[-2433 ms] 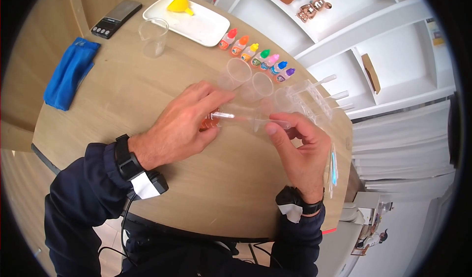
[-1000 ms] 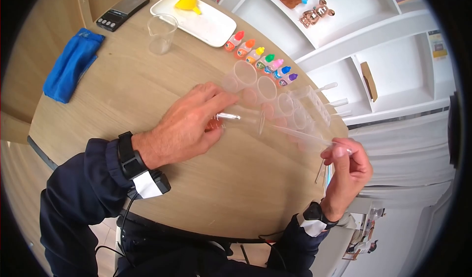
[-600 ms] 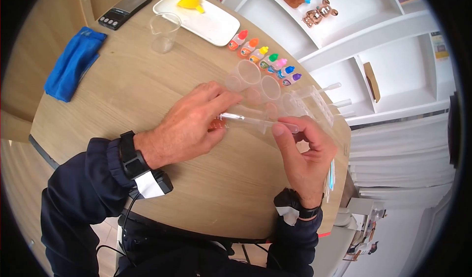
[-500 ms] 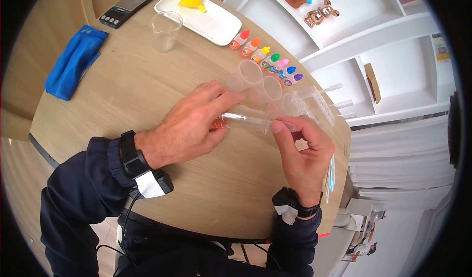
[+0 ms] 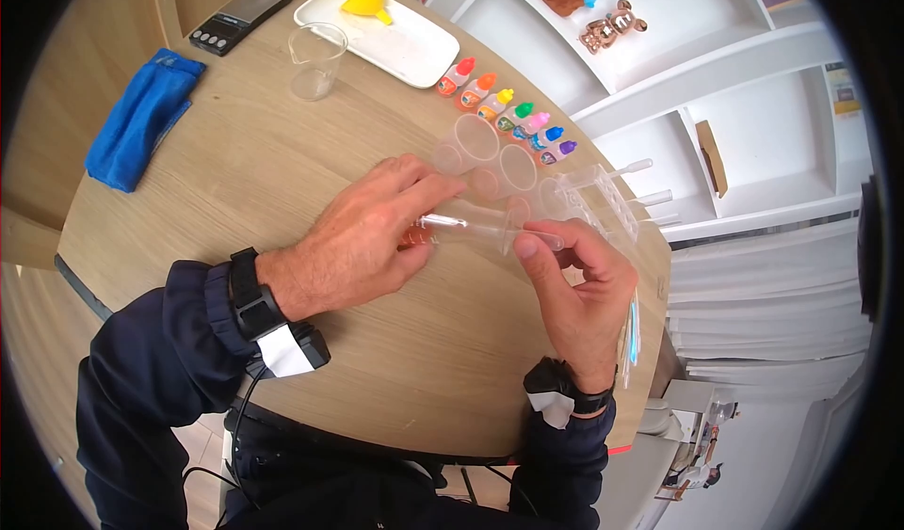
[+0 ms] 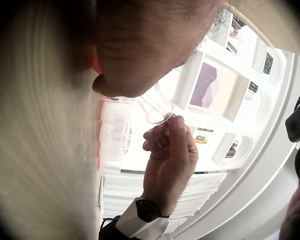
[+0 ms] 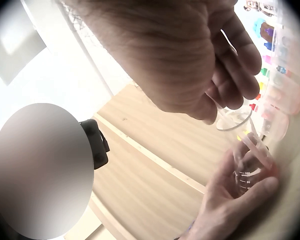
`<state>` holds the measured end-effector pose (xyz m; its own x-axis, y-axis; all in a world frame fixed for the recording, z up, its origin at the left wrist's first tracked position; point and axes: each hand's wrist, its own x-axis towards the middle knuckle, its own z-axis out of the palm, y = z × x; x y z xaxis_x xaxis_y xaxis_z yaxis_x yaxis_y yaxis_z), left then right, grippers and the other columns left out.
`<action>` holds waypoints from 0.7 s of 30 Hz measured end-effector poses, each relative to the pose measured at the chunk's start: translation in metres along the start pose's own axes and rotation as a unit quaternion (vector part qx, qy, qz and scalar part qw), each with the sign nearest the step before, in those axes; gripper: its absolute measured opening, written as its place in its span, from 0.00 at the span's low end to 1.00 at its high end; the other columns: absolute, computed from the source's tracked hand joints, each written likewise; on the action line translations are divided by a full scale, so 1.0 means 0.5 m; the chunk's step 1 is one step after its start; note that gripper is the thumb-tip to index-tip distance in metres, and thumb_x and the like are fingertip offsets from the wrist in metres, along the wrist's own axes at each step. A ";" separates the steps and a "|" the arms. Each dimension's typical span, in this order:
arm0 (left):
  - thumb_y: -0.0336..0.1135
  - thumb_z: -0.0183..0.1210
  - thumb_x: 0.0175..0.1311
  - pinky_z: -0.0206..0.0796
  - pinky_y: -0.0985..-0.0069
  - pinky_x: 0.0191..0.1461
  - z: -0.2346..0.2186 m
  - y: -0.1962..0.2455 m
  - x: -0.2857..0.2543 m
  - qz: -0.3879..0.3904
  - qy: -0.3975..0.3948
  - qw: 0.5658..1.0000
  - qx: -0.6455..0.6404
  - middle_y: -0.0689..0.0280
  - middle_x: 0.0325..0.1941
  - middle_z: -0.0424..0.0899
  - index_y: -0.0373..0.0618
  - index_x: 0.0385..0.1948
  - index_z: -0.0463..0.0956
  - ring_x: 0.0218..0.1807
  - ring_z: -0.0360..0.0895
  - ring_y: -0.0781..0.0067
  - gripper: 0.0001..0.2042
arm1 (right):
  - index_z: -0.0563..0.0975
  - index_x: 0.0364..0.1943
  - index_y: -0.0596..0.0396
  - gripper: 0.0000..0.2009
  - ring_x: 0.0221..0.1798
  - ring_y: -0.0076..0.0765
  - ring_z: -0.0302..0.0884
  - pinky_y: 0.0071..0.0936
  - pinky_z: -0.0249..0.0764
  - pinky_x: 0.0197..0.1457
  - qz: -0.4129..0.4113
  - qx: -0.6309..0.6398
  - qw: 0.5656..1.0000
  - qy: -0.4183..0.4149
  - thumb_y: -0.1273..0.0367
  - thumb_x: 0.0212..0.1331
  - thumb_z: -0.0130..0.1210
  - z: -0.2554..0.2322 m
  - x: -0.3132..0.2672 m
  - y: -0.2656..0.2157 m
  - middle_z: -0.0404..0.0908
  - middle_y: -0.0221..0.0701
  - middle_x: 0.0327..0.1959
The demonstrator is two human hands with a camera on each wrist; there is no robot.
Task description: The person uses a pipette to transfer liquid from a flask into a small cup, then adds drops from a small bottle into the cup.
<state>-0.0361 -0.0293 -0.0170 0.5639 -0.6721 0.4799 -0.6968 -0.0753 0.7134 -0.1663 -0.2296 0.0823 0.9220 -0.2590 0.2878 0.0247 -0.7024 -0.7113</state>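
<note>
My left hand [image 5: 348, 233] grips a clear conical flask [image 5: 476, 221] around its body, low over the table. Orange-red liquid and white graduation marks show between the fingers, and the flask's neck points toward my right hand [image 5: 589, 281]. Thumb and fingertips of that hand pinch the bulb of a clear plastic dropper [image 5: 550, 240] at the flask's mouth. In the right wrist view the dropper's stem [image 7: 256, 150] runs down inside the flask, past the round rim [image 7: 233, 129]. My left fingers hide much of the flask's body in the head view.
Clear plastic cups [image 5: 476, 139] and a clear rack [image 5: 603, 200] stand just beyond my hands. Behind them runs a row of colour bottles [image 5: 496, 104]. A white tray [image 5: 414, 50] with a yellow funnel [image 5: 365, 1], a beaker [image 5: 315, 64], a scale [image 5: 240, 20] and a blue cloth [image 5: 143, 120] lie farther left.
My right hand drew the dropper out to the right, then brought it back into the flask's mouth. In the last half second little has moved. My left hand has kept its grip on the flask.
</note>
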 end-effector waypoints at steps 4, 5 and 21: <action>0.19 0.69 0.57 0.76 0.60 0.62 0.000 0.000 0.001 0.000 0.001 1.000 0.000 0.57 0.56 0.79 0.44 0.69 0.76 0.56 0.81 0.52 0.32 | 0.89 0.46 0.60 0.08 0.31 0.16 0.76 0.19 0.73 0.36 0.017 0.010 1.000 -0.005 0.73 0.68 0.75 -0.002 -0.002 0.000 0.88 0.27 0.36; 0.19 0.69 0.57 0.76 0.60 0.62 -0.001 0.001 0.002 -0.001 0.001 1.000 -0.002 0.57 0.56 0.79 0.44 0.69 0.76 0.56 0.81 0.52 0.32 | 0.89 0.46 0.60 0.08 0.31 0.15 0.76 0.19 0.73 0.36 0.018 0.008 1.000 -0.003 0.73 0.67 0.75 -0.003 -0.002 -0.002 0.88 0.27 0.36; 0.18 0.67 0.59 0.76 0.60 0.59 0.000 0.001 0.001 0.013 0.015 1.000 -0.010 0.57 0.55 0.79 0.43 0.67 0.76 0.54 0.80 0.52 0.30 | 0.89 0.44 0.62 0.08 0.34 0.21 0.83 0.20 0.72 0.37 0.005 0.049 0.975 0.217 0.71 0.71 0.71 -0.139 0.006 -0.021 0.89 0.28 0.35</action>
<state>-0.0365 -0.0297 -0.0164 0.5584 -0.6512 0.5139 -0.7026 -0.0419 0.7104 -0.1905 -0.2692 0.1352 0.6729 -0.5363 0.5096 0.0737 -0.6368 -0.7675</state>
